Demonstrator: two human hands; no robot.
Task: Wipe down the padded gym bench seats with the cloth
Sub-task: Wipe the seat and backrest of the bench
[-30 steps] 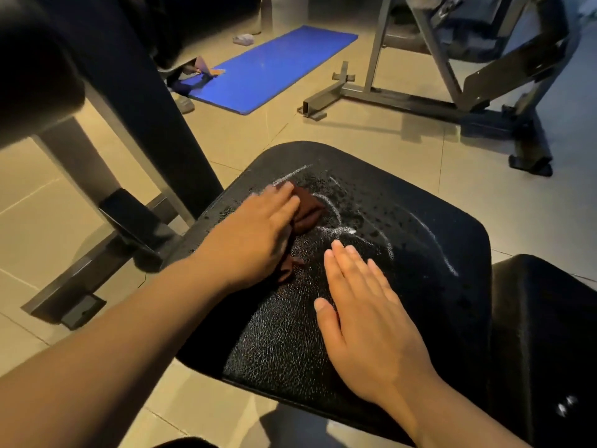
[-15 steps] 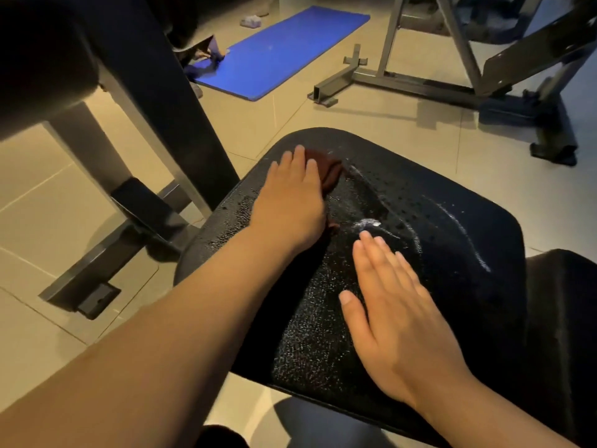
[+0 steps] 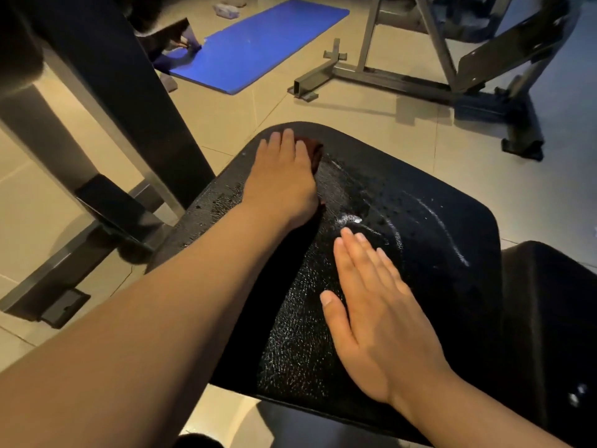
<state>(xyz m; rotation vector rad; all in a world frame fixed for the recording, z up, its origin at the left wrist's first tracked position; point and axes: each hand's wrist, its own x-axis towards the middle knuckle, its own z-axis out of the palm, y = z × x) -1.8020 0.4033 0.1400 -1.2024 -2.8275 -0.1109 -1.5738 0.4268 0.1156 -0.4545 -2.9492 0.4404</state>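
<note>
Well, on my far left a dark machine post [image 3: 106, 92] slants down to its foot on the tiled floor [image 3: 38, 202]. Beside it, my left hand [image 3: 281, 179] lies flat with straight fingers, pressing the dark red cloth [image 3: 316, 150] onto the far left corner of the black padded seat [image 3: 452, 240]. Only a bit of the cloth shows past my fingers. Droplets and white streaks cover the seat's middle. My right hand [image 3: 378, 312] rests open, palm down, on the near part of the seat, holding nothing and apart from the cloth. Further right, a second black pad [image 3: 555, 302] sits just beside the seat. Beyond, a blue mat [image 3: 258, 40] and a grey metal frame [image 3: 387, 76] are on the floor.
</note>
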